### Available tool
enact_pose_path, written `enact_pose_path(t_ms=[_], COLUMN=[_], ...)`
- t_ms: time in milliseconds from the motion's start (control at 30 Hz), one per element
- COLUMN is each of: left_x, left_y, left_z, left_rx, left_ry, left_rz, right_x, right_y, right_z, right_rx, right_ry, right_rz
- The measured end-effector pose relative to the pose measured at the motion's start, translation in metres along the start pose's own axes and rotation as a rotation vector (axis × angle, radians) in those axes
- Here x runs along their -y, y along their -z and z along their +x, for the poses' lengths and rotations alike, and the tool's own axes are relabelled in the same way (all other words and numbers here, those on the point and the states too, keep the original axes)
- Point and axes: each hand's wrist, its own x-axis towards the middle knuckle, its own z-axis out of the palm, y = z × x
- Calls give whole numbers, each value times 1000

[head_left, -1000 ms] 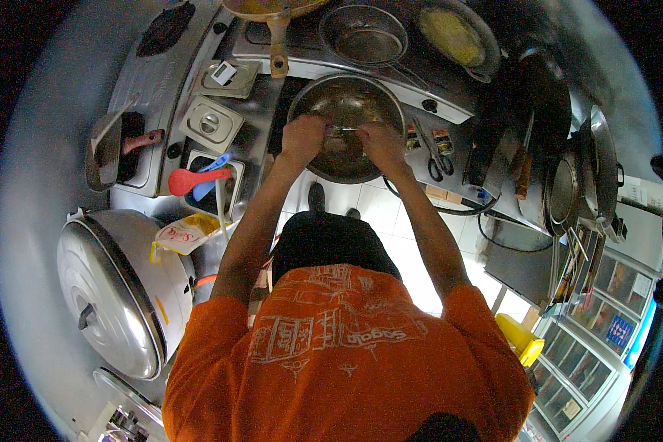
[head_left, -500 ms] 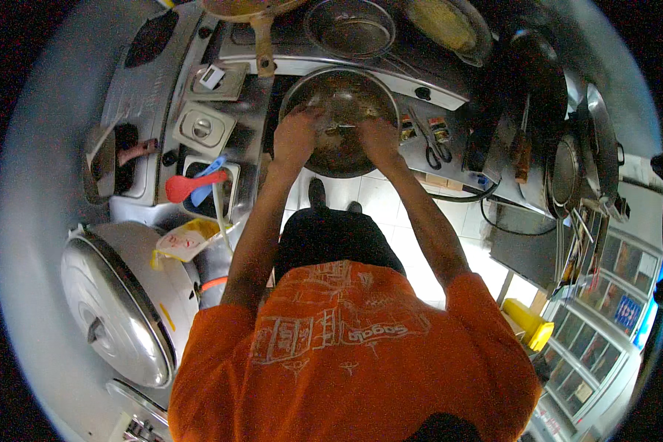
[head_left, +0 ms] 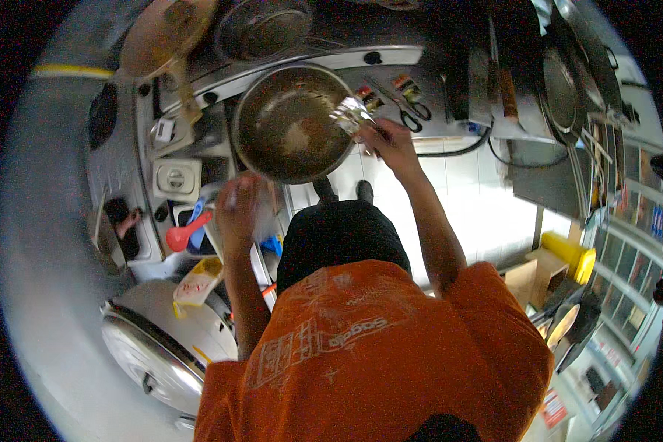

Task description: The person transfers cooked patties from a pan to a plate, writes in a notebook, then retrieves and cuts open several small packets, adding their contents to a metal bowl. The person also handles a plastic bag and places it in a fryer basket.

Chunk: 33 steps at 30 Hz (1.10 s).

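Observation:
A large round metal bowl [head_left: 291,132] sits at the front of the counter, with brownish residue inside its bottom. My right hand [head_left: 393,149] is at the bowl's right rim, closed on a crumpled shiny silver wrapper [head_left: 351,116]. My left hand [head_left: 237,202] is off the bowl, to its lower left beside the counter inset. Motion smears its fingers, so I cannot see whether anything is in them. Scissors [head_left: 412,114] with dark handles and small colourful packets [head_left: 406,87] lie on the counter right of the bowl.
Behind the bowl are a strainer-like pan [head_left: 264,29] and a wooden-handled pan [head_left: 166,37]. At left are a lidded steel container [head_left: 177,179], a red ladle [head_left: 188,233] and a large lidded pot [head_left: 155,353]. Pans [head_left: 562,92] stand at the right; a yellow bin [head_left: 569,256] is lower right.
Both hands have left the bowl's inside. The left moved down and left; the right moved right, with the silver wrapper now plainly visible. The view has shifted, so the bowl appears further left.

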Motion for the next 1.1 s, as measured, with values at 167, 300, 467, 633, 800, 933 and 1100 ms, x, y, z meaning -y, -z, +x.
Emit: enact_pose_path(t_ms=[167,300,467,633,800,933,1100], left_x=[13,12,20,14,3,-24,-37], left_y=[9,-5,-16,-7,-31,-58,-163], left_z=[-66,-112,-141,-158,-156,-120,-65], left_rx=[102,345,677,524,441,615,670], left_ry=[436,459,161,601,450,538,-109], left_rz=[-84,-88,258,134,320,49,190], right_x=[-129,-309,-437,-410,-374,-307,-159], right_y=[22,-56,-175,-201,-190,-135,34], right_z=[-115,-102,14,59,39,-13,-52], right_rx=[-191,-131,-99,-155,-212,194,256], right_ry=[-495,-534,-680,-529,-248,-277,-9], right_rz=[361,38,-61,-289,-264,-483,-304])
